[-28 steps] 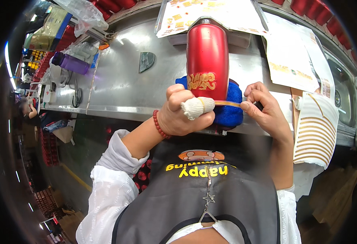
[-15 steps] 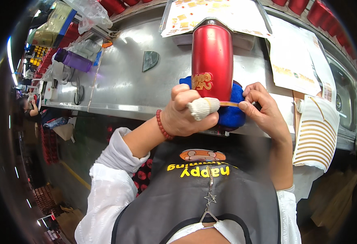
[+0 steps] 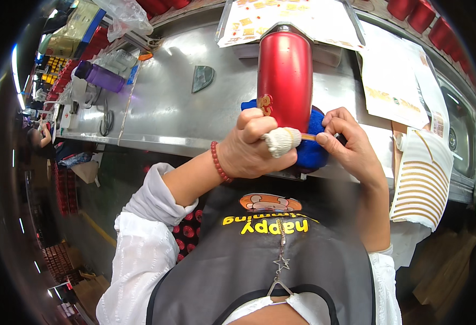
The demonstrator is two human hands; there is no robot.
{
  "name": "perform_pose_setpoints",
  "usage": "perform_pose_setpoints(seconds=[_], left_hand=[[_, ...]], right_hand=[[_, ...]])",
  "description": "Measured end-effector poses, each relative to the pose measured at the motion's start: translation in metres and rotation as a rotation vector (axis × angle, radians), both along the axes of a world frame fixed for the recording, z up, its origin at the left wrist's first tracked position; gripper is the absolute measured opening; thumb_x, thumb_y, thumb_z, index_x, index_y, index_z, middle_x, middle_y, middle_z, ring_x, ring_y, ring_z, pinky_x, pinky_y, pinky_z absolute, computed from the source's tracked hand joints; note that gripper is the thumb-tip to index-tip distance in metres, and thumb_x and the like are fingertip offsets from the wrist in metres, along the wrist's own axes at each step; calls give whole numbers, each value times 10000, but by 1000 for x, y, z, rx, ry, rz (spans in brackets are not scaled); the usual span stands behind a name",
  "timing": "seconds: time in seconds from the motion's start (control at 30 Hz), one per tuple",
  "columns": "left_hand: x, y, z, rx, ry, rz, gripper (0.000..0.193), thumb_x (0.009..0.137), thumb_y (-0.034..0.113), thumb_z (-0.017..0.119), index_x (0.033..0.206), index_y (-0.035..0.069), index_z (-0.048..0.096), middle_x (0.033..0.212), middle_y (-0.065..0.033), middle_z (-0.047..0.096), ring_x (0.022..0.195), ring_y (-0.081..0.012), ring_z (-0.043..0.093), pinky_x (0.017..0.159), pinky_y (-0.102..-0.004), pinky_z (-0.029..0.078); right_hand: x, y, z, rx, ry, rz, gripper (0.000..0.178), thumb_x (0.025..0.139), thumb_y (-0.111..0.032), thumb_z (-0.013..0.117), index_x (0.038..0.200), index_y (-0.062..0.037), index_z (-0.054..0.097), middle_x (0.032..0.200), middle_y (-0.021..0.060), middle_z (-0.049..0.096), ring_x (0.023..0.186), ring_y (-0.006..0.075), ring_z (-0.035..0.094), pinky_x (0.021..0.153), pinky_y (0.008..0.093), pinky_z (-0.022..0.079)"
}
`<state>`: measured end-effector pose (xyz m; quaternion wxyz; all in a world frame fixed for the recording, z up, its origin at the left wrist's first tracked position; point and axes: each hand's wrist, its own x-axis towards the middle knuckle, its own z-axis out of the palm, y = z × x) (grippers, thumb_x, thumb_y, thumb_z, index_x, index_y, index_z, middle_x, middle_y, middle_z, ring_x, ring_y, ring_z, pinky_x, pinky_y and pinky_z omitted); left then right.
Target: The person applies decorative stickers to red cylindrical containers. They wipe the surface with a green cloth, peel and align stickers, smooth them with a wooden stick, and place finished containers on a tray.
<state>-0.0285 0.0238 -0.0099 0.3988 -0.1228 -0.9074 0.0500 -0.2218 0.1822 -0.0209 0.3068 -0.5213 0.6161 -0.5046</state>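
A red metal bottle [image 3: 284,76] lies with its dark neck pointing away from me, its base end resting on a blue cloth pad [image 3: 315,149]. A gold emblem [image 3: 265,104] shows at its left side. My left hand [image 3: 251,143] is closed round the left of the base end. White ribbed knit fabric [image 3: 282,142] covers one of its digits and presses against the bottle. From there a narrow gold strip [image 3: 308,137] runs across the base end to my right hand [image 3: 349,141], which pinches its free end between thumb and fingers.
A backing sheet of curved gold strips [image 3: 423,176] hangs at the bench's right edge, beside white paper sheets [image 3: 392,89]. Behind the bottle sits a tray with a decal sheet [image 3: 243,24]. A dark flat scraper-like piece [image 3: 202,78] and a purple bottle [image 3: 99,77] are to the left.
The red bottle has turned, carrying its gold emblem round to the left. My left hand and the white knit have shifted slightly right, and the exposed strip is shorter.
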Motion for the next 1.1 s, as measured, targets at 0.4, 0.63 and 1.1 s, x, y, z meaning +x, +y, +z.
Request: perform_pose_setpoints(seconds=[0.4,0.63,1.1], left_hand=[[6,5,5,-56,-37,57,222,636,157,713,816,284,682,1110,93,635,1021,-192,437,801,-378,353],[-5,25,17,24,-151,250,462,843,197,721,1286,255,602,1230,41,653,1252,-244,521,1134,-471,262],[8,17,5,1091,-100,157,666,946,348,701,1445,9,420,1454,-201,454,1359,-343,427,1170,-439,265]], right_hand=[[4,-5,2,13,6,-25,239,878,-172,735,820,5,585,969,112,547,928,241,539,828,336,461],[1,-4,-13,-45,120,-71,184,903,-129,700,844,-7,576,992,85,522,948,205,521,838,297,435],[45,15,-9,-406,465,-226,455,777,17,725,1227,-6,665,1102,137,569,1096,347,535,955,450,453]])
